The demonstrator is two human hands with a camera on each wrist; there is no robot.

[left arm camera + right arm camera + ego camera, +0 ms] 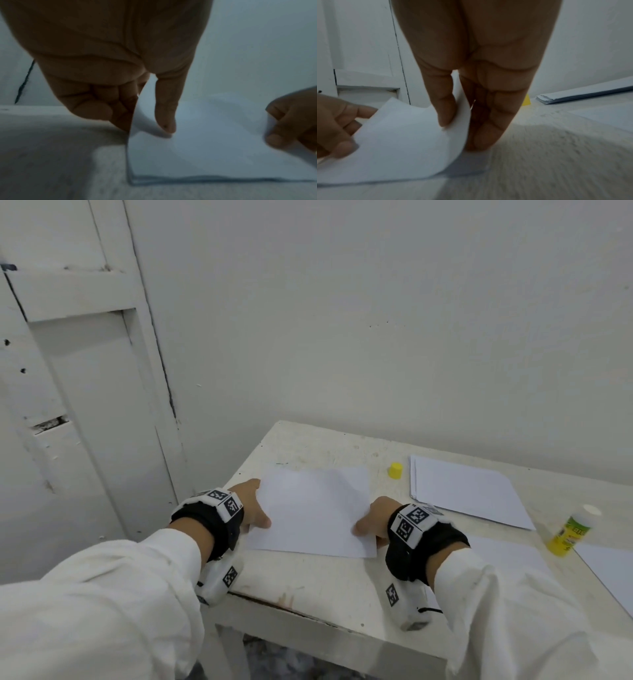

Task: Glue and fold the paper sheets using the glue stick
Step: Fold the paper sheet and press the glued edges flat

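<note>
Looks like the folding step: left hand (251, 505) and right hand (375, 520) each pinch a side edge of the white paper sheet (313, 510) mid-table, so next they'd need to line up edges and crease.

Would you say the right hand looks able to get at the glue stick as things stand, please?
Probably yes, once it lets go: the right hand now pinches the paper sheet. The glue stick stands uncapped on the table to that hand's right, with only flat paper lying between them.
</note>
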